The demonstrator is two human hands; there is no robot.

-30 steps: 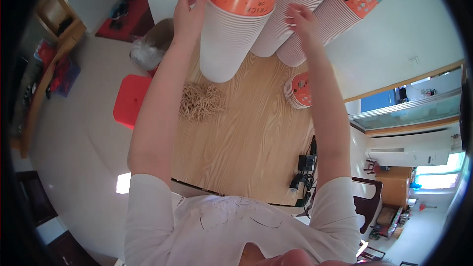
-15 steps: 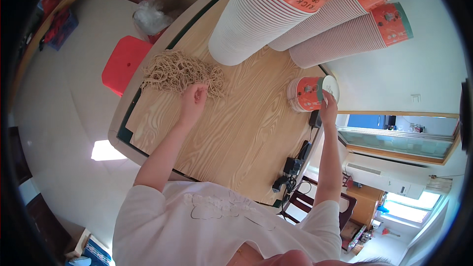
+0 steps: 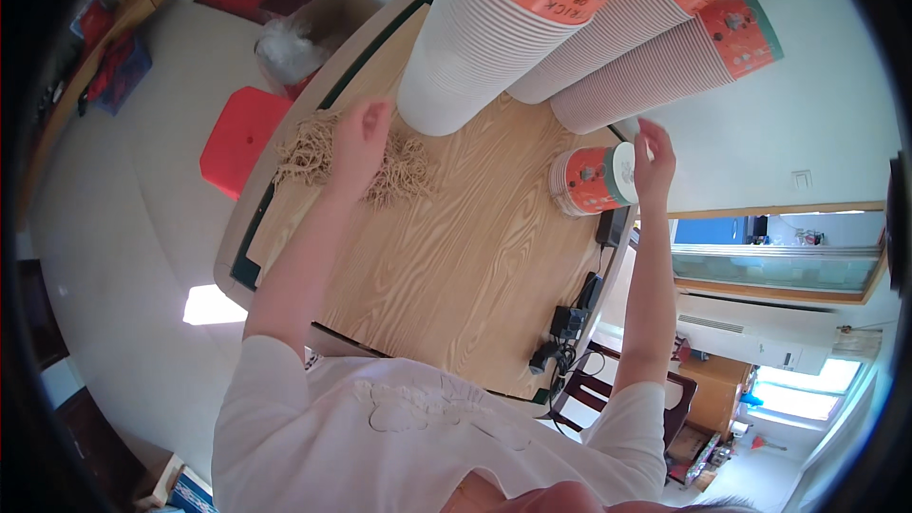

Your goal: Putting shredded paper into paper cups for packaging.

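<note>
A tangled pile of tan, string-like strands lies on the far left of the table. My left hand is over it with the fingers curled; whether anything is inside them is hidden. To the right stands a short stack of orange paper cups, printed with small figures and green-rimmed, its white round top facing right. My right hand is beside that top, partly covering it, fingers bent together. What the fingers hold, if anything, cannot be made out.
Tall nested stacks of similar cups rise at the far side of the wood-grain table. Black adapters and cables lie along its right edge. A red stool and an open cardboard box stand beyond the left edge.
My left hand has lifted and shifted away from me across the strands. The right hand has risen from the short stack's rim, its fingers now farther up. The view has tilted slightly.
</note>
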